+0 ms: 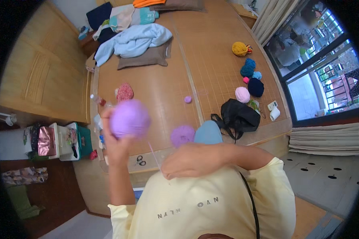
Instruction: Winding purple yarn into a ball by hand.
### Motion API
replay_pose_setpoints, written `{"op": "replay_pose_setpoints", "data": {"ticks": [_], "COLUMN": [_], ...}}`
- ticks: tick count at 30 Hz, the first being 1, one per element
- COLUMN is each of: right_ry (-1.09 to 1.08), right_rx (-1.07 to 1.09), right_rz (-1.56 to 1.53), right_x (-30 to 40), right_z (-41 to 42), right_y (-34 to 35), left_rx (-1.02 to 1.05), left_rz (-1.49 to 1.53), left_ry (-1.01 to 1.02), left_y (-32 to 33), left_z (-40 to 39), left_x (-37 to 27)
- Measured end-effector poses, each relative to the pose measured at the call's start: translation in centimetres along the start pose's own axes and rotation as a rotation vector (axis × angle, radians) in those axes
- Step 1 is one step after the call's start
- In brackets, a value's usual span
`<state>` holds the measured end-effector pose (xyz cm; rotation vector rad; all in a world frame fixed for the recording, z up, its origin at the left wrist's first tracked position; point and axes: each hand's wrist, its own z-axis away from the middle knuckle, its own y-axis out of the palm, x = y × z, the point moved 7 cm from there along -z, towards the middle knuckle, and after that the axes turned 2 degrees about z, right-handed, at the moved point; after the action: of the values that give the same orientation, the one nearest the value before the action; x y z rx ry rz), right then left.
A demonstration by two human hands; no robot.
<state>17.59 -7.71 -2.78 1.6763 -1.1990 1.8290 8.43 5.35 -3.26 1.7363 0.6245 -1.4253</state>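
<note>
My left hand [115, 140] holds up a large ball of purple yarn [130, 119], its fingers around the left side and bottom of the ball. A strand of purple yarn [154, 154] runs from the ball down to my right hand [187, 161], which is closed on it in front of my chest. Just beyond my right hand lies a second, flatter purple yarn piece [182, 135], partly hidden by that hand. A light blue rounded object [208, 132] is beside it. Farther out sits a very small purple ball [188, 99].
Black-handled scissors [141, 160] lie near the front edge of the mat [155, 116]. A black bag [240, 116] and several yarn balls, among them a navy one [255, 87], are at the right. A clear bottle [97, 99] and pinkish-red yarn [125, 92] are at the left.
</note>
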Motion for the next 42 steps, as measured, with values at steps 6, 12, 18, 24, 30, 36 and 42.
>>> {"op": "replay_pose_setpoints", "data": {"ticks": [6, 12, 18, 24, 30, 36, 42], "right_ry": [0.020, 0.005, -0.113, -0.265, 0.064, -0.129, -0.143], "right_rx": [-0.355, -0.151, -0.455, -0.222, -0.404, -0.232, -0.384], "right_rz": [-0.015, 0.077, 0.015, 0.099, 0.027, 0.006, -0.059], "right_x": [0.0, 1.4, -1.3, 6.5, -1.8, 5.1, -3.7], "right_z": [1.7, -0.3, 1.7, 0.8, 1.7, 0.8, 1.0], "right_y": [-7.2, -0.2, -6.3, -2.8, -3.6, -4.7, -0.9], "left_rx": [0.706, -0.062, 0.715, 0.227, 0.315, 0.291, 0.253], "left_rz": [-0.212, -0.406, 0.012, -0.333, 0.309, -0.391, 0.282], "left_ry": [0.106, 0.136, 0.129, 0.106, -0.048, 0.081, 0.063], "left_y": [4.5, -1.0, 5.2, 1.5, 4.0, 1.1, 3.6], "left_z": [4.8, 0.1, 3.5, 1.9, 2.4, 2.7, 0.1], "left_x": [-0.6, -0.3, -2.5, 0.3, -2.6, 0.5, -3.3]}}
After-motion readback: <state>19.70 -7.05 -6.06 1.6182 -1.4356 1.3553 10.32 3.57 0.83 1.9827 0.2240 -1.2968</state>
